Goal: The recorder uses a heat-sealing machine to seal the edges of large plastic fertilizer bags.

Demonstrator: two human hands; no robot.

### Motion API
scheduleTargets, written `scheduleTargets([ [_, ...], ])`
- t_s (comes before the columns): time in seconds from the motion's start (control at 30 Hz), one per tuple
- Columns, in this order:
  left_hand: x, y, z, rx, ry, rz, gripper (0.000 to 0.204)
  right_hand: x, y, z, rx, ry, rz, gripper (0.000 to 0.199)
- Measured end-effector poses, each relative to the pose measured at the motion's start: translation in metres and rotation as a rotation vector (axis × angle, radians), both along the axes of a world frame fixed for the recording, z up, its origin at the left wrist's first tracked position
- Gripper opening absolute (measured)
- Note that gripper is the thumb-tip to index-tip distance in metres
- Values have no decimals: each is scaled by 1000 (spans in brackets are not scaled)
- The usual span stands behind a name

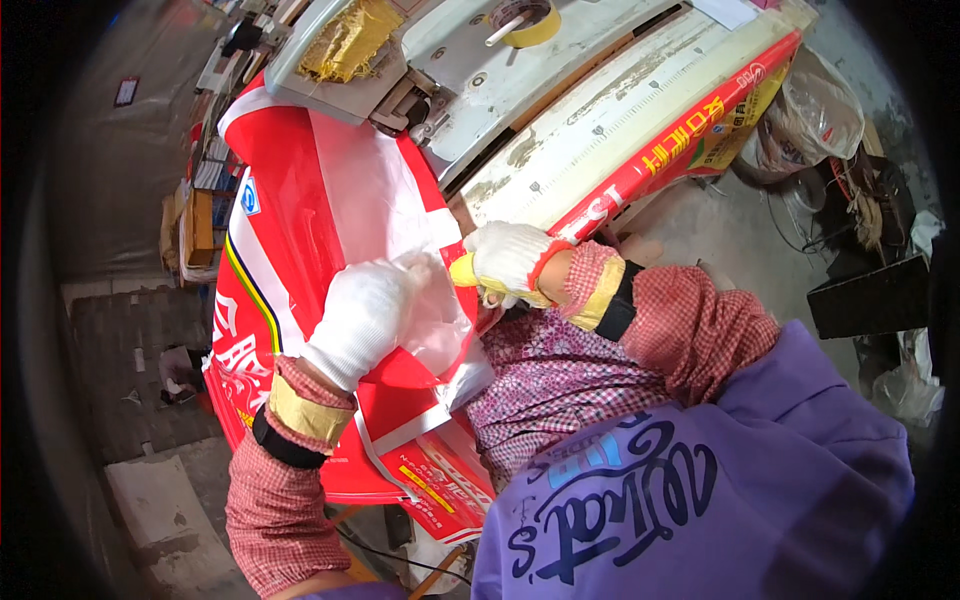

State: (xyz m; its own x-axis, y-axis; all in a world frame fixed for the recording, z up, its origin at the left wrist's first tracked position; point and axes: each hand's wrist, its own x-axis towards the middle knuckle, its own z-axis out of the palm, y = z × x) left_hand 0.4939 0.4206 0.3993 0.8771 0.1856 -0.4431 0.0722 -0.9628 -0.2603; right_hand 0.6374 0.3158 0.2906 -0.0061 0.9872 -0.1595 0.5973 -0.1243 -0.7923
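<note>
A large red and white plastic sack [275,200] hangs at the left of the sewing machine's bed, its pale lining [375,195] showing at the open mouth. My left hand [368,318], in a white knit glove, is closed on the sack near its mouth; its fingertips are partly hidden in the folds. Just right of the sack's edge is my right hand [512,262], in a white glove with yellow fingers. Those fingers are curled, and what they grip, if anything, is hidden. The sewing machine's presser foot area [408,100] sits above the sack's top edge.
A yellow cloth [350,40] covers part of the machine head. On the machine bed rests a tape roll [530,22]. Another red sack [660,150] lies along the table's front edge. Clear plastic bags [815,110] and a black box [868,298] stand at the right.
</note>
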Motion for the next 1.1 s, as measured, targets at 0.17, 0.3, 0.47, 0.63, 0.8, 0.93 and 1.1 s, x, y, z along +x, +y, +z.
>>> scheduleTargets([
  [0.17, -15, -2, 5, 142, 242, 60, 14, -5, -9, -2, 124, 173, -146, 17],
  [0.3, -13, -4, 1, -819, -527, 833, 24, -5, -13, -4, -51, 460, -198, 16],
  [0.47, 8, -4, -19, -1448, -707, 988, 31, -9, -10, -5, -61, 686, -290, 21],
  [0.63, 12, -3, -31, -1491, -933, 1147, 38, -11, -17, 0, -142, 926, -322, 19],
  [0.8, 8, -4, -38, -1532, -866, 1172, 36, -12, -18, 5, -121, 1027, -340, 18],
  [0.93, 18, -6, -52, -1588, -922, 1090, 36, -16, -13, 0, -92, 1017, -343, 19],
  [1.1, 23, -15, -64, -1725, -1008, 997, 41, -17, -10, -4, -102, 1006, -367, 18],
])
